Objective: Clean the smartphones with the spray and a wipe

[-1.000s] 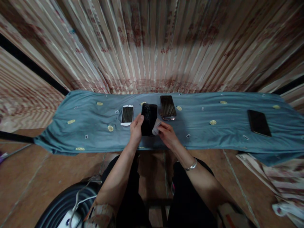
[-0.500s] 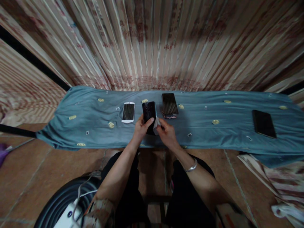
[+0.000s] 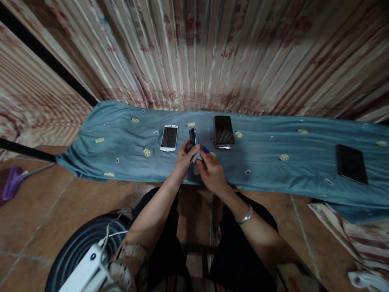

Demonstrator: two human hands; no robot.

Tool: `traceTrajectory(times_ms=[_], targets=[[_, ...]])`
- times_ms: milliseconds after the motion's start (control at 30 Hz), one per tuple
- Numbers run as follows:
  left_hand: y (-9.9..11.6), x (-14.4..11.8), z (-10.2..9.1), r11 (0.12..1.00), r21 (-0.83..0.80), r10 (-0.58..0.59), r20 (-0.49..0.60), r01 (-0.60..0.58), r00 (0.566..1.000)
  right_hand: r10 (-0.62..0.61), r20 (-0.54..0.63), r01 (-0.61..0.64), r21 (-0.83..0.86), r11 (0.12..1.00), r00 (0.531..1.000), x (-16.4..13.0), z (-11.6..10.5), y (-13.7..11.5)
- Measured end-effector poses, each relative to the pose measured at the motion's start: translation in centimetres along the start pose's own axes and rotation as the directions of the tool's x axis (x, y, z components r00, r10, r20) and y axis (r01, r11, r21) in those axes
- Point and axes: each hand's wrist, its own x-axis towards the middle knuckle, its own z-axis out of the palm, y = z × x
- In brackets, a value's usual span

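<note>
Left hand: gripping black phone, tilting it on edge.
Right hand: pinching small pale wipe against it.
Risk: phone possibly slipping onto blue cloth.

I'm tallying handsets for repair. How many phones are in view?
4. A white-framed phone lies left of the hands, a black phone is held in both hands, a dark phone lies right of them, and a black slab phone lies far right.

Bare forearms, a silver bracelet on the right wrist — patterned short sleeve on the left arm, black trousers.
</note>
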Motion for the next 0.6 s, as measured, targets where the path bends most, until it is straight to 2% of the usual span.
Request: traceTrajectory(times_ms=[200,367,500,600], targets=[[-0.3,-0.1,-0.5,0.995,-0.082,-0.039,0.108,0.048,0.993,-0.037,-0.011,0.036,-0.058,0.998,0.999,0.1,-0.1,-0.5],[0.2,-0.7,-0.3,0.967,-0.144,-0.187,0.169,0.212,0.968,-0.106,-0.006,0.105,-0.060,0.993,0.994,0.1,-1.0,-1.3],[1.3,-1.7,0.7,0.933,-0.208,-0.273,0.118,0.292,0.955,-0.160,-0.033,0.160,-0.011,0.987,0.987,0.0,-1.0,-1.5],[1.9,-2.5,1.4,0.921,-0.253,-0.295,0.039,0.295,0.955,-0.155,-0.057,0.156,0.017,0.988,0.986,0.1,-0.7,-1.0]])
